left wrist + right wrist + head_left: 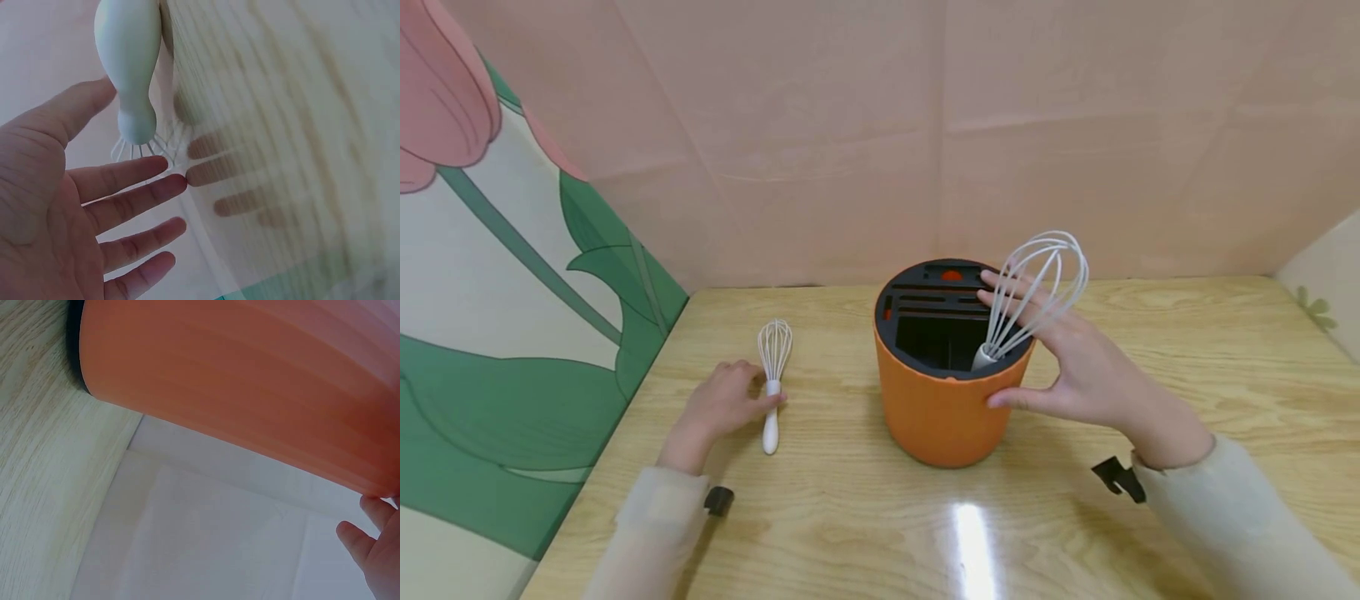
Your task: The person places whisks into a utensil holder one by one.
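On the left, a small white whisk point(771, 387) lies on the table. My left hand point(722, 400) is at its side, the thumb by the handle; in the left wrist view the fingers point(134, 206) are straight and spread beside the whisk handle point(128, 56). My right hand point(1075, 367) spans the right side of an orange utensil holder point(951, 417), thumb against the front wall and fingers at the black slotted top. A bigger whisk point(1037, 292) stands tilted in the holder, its wires in front of my right fingers. The right wrist view shows mostly the holder's wall point(237, 381).
The light wood table point(850, 517) meets a pinkish backdrop point(820, 167) behind the holder. A panel with a printed tulip point(512, 400) borders the left side. Each wrist bears a small black clip point(718, 500).
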Tool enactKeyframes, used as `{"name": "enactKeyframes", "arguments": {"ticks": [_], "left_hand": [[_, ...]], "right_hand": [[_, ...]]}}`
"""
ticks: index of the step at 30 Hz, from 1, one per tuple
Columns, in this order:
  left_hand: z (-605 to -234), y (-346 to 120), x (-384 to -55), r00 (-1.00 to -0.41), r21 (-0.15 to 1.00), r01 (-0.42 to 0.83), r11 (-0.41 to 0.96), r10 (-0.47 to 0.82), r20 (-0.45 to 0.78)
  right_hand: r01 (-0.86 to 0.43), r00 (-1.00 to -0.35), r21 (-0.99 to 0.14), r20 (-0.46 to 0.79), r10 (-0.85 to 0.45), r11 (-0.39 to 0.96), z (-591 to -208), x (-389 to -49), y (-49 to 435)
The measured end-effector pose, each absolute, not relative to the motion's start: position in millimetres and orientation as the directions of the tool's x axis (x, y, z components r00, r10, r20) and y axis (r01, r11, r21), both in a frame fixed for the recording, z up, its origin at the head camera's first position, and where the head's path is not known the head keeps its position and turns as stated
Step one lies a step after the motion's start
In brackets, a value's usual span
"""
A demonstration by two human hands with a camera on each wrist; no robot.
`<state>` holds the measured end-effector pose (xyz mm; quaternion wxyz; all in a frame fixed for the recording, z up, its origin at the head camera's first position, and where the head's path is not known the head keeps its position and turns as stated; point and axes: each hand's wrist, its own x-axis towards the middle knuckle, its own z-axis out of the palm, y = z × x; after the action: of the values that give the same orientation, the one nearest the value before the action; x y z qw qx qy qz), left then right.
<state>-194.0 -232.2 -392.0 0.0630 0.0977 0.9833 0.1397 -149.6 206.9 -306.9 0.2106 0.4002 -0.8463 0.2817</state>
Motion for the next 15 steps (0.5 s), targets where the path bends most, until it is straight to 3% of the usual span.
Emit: {"name": "enactKeyframes", "arguments": {"ticks": [15], "left_hand": [[-394.5, -232.9, -203.1, -0.957, 0.412, 0.203, 0.888, 0.269, -0.108]], "right_hand": [[-0.790, -0.600, -0.313, 0.568, -0.563, 0.527, -306.4, -148.3, 207.6]]}}
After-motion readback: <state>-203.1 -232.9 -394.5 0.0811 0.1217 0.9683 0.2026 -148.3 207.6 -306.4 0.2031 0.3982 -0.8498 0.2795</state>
